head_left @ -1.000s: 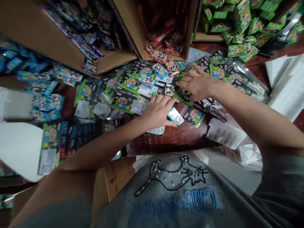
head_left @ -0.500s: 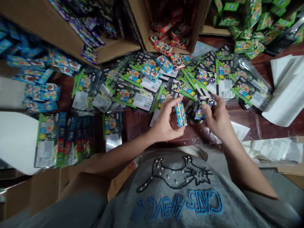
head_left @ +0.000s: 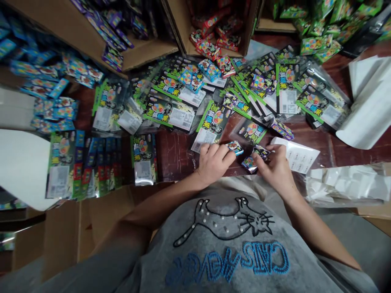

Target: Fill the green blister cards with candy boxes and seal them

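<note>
Low over the front edge of the dark red table (head_left: 174,160), my left hand (head_left: 214,162) has its fingers closed on a small blue candy box (head_left: 235,147). Just to its right, my right hand (head_left: 275,165) pinches a dark purple box (head_left: 249,163) between thumb and fingers. Another purple box (head_left: 282,129) lies behind my right hand. A black and green printed bag (head_left: 213,124) lies flat behind my left hand. Beside my right hand is a white label sheet (head_left: 301,156).
Cartons (head_left: 152,57) at the back hold purple, red and green boxes. Blue boxes (head_left: 55,108) are piled at the left, above a row of filled bags (head_left: 61,162). White paper (head_left: 366,110) and clear plastic bags (head_left: 348,183) are at the right.
Both hands have come down nearer the table's front edge, still with the blue and purple boxes. The printed bag and a purple box behind them are now uncovered. The view has shifted slightly.
</note>
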{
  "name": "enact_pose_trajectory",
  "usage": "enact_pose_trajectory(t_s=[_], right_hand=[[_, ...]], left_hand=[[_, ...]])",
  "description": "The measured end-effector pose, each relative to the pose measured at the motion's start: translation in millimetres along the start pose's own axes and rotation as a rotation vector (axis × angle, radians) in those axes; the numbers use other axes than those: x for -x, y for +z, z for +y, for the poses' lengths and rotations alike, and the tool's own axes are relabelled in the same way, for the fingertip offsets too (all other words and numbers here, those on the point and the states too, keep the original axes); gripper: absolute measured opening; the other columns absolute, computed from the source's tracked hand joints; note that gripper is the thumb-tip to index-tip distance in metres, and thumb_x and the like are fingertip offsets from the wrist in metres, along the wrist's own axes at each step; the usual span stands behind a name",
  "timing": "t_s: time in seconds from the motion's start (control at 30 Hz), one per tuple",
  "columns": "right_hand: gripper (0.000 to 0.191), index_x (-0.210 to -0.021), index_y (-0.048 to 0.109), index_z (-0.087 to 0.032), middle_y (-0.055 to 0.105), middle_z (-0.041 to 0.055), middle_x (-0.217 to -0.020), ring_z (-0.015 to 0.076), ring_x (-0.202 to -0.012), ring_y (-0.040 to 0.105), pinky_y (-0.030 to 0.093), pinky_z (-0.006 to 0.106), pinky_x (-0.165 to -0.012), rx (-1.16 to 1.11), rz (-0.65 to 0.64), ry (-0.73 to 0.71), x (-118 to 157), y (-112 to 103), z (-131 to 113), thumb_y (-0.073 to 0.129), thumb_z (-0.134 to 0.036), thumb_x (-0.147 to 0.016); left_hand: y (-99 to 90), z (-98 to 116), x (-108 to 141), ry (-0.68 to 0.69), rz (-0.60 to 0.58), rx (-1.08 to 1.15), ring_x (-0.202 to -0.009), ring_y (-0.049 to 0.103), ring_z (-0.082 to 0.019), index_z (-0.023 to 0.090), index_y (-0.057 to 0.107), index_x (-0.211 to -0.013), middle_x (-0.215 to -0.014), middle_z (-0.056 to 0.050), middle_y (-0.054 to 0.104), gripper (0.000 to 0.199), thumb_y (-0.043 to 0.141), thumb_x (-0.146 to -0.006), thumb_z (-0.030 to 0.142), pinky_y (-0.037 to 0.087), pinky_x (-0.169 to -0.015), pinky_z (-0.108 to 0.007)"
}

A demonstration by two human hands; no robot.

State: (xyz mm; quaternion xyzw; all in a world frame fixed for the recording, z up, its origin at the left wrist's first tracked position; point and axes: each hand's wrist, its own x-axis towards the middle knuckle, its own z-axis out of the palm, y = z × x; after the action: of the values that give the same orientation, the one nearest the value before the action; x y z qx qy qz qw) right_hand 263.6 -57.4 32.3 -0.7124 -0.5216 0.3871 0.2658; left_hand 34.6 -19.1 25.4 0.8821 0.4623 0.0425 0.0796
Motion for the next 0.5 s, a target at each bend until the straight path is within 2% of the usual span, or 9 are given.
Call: enact_pose_trajectory(t_s=[0.1, 0.17, 0.23, 0.33, 0.4, 0.5], right_hand=[[0.054, -0.135, 0.043, -0.029, 0.068, 0.0042, -0.086, 0.0266, -0.061, 0.066, 0.056, 0.044, -0.052, -0.079, 0.016, -0.046, 10, 10, 15, 0.059, -0.065, -0.099], [0.051, -0.135, 0.048, -0.027, 0.071, 0.0100, -0.099, 0.0309, -0.079, 0.073, 0.063, 0.050, -0.066, -0.028, 0.029, -0.087, 10, 14, 23, 0.058, -0.063, -0.100], [0.043, -0.128, 0.054, -0.025, 0.071, 0.0140, -0.110, 0.0344, -0.097, 0.073, 0.065, 0.055, -0.083, 0.051, 0.057, -0.145, 6, 14, 27, 0.060, -0.058, -0.100], [0.029, -0.119, 0.059, -0.023, 0.068, 0.0180, -0.118, 0.0369, -0.111, 0.068, 0.060, 0.060, -0.098, 0.155, 0.091, -0.240, -2, 14, 27, 0.061, -0.046, -0.100], [0.024, -0.118, 0.058, -0.023, 0.065, 0.0199, -0.120, 0.0376, -0.112, 0.067, 0.059, 0.062, -0.101, 0.193, 0.077, -0.280, -6, 18, 24, 0.058, -0.041, -0.102], [0.018, -0.119, 0.057, -0.024, 0.065, 0.0188, -0.118, 0.0369, -0.111, 0.069, 0.060, 0.061, -0.099, 0.192, 0.024, -0.339, -8, 26, 20, 0.050, -0.034, -0.105]], left_hand=[[-7.5, 14, -6, -0.043, -0.054, 0.052, -0.112, 0.065, -0.031, 0.023, 0.069, -0.131, -0.116, -0.014, 0.071, 0.028, 0.057, -0.106, 0.029, 0.050, -0.098, -0.050], [-17.9, 11, -8, -0.017, -0.071, 0.151, -0.129, 0.061, -0.034, 0.016, 0.054, -0.153, -0.141, -0.019, 0.064, 0.059, 0.069, -0.098, 0.033, 0.051, -0.108, -0.050], [-33.0, -3, -12, 0.103, -0.142, 0.206, -0.149, 0.049, -0.036, 0.013, 0.035, -0.166, -0.165, -0.022, 0.048, 0.085, 0.073, -0.092, 0.032, 0.045, -0.121, -0.050], [-51.3, -28, -25, 0.371, -0.317, 0.122, -0.166, 0.028, -0.034, 0.019, 0.024, -0.173, -0.181, -0.015, 0.028, 0.093, 0.063, -0.088, 0.015, 0.029, -0.132, -0.052], [-54.9, -36, -38, 0.497, -0.382, 0.056, -0.168, 0.027, -0.031, 0.024, 0.028, -0.172, -0.180, -0.011, 0.033, 0.094, 0.060, -0.086, 0.008, 0.027, -0.132, -0.053], [-52.4, -34, -57, 0.542, -0.356, 0.021, -0.156, 0.048, -0.032, 0.023, 0.038, -0.169, -0.167, -0.013, 0.053, 0.088, 0.068, -0.087, 0.016, 0.039, -0.124, -0.050]])
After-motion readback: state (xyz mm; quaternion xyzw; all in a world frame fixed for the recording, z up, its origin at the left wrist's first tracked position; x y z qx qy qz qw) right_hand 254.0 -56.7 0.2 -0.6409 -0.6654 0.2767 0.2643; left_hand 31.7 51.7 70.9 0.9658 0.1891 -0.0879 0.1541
